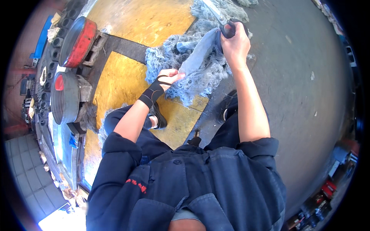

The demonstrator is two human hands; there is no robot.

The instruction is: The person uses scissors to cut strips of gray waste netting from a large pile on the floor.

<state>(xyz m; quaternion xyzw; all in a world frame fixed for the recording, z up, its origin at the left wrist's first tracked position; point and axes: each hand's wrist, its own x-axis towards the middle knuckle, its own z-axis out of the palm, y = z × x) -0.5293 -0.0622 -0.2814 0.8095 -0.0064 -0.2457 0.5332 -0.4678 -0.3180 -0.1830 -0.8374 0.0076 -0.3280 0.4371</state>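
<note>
My right hand (236, 46) is closed round the black handles of a pair of scissors (216, 13), whose metal blades point away toward the far left. A pale blue strip of cloth (200, 53) stretches between my two hands. Its near end is pinched in my left hand (168, 77), which wears a black wrist wrap (151, 95). The far end reaches my right hand, but how it is held there is hidden. Below the strip lies a heap of fluffy, frayed blue-grey fibre (163, 57), spreading away past the scissors.
Worn yellow boards (123, 73) lie on the dark floor (300, 84) under the heap and by my left shoe (158, 118). To the left stand two round drums, one red and black (83, 42), one grey (65, 98), beside rows of dark tubes (48, 84). Assorted items (327, 188) line the lower right edge.
</note>
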